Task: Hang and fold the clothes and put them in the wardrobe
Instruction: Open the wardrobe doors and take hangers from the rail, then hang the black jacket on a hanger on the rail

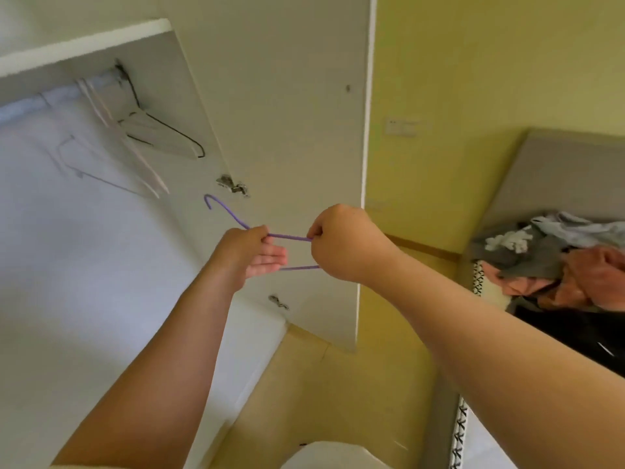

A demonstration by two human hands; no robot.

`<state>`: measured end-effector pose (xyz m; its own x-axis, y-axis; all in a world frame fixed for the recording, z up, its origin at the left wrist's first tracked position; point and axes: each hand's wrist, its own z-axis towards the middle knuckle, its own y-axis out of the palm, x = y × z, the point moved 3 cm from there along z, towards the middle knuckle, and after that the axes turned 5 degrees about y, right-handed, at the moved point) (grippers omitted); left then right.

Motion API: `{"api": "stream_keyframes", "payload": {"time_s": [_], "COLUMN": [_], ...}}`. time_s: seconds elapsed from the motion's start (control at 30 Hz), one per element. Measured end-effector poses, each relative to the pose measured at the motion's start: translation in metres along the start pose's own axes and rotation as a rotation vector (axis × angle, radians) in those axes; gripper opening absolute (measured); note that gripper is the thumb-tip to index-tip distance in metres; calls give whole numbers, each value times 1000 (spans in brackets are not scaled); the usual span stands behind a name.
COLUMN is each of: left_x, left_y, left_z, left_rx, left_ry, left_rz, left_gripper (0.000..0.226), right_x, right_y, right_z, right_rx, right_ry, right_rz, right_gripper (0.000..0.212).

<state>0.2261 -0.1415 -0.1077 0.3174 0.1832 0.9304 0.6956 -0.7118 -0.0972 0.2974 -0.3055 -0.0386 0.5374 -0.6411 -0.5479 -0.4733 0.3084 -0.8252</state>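
A home bedroom: an open wardrobe [277, 96] with hangers [135, 130], a bed [571, 177] heaped with clothes [554, 262].

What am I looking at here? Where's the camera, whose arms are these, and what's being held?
There is no machine here: these are a person's two bare arms. The single picture comes from a wide-angle camera worn on the person's head, so straight edges look tilted and bent. The left hand pinches and the right hand grips a purple wire hanger, which carries no garment. Behind them stands the open wardrobe, with a few empty hangers hanging inside. At the right edge lies a heap of clothes, grey, pink and pale blue, in front of a grey headboard.
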Motion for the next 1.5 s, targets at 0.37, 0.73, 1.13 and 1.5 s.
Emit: {"api": "stream_keyframes", "payload": {"time_s": [0.37,0.73,1.13,1.5], "left_x": [-61,-122,-154,-235], "left_y": [272,546,705,762], "left_z": [-16,7,-81,-52], "left_rx": [-776,-1070,-1873,-2039], "left_ry": [-204,163,1016,1269], "left_rz": [605,833,1044,1455], "left_gripper": [44,21,19,32], "right_x": [203,386,516,549], "right_y": [-81,-107,-32,61], "right_z": [-79,-137,-155,-195], "right_rx": [154,321,487,1216], "right_ry": [530,1162,1660,1839], "right_rz": [-155,123,957,1404], "right_gripper": [30,24,34,12]}}
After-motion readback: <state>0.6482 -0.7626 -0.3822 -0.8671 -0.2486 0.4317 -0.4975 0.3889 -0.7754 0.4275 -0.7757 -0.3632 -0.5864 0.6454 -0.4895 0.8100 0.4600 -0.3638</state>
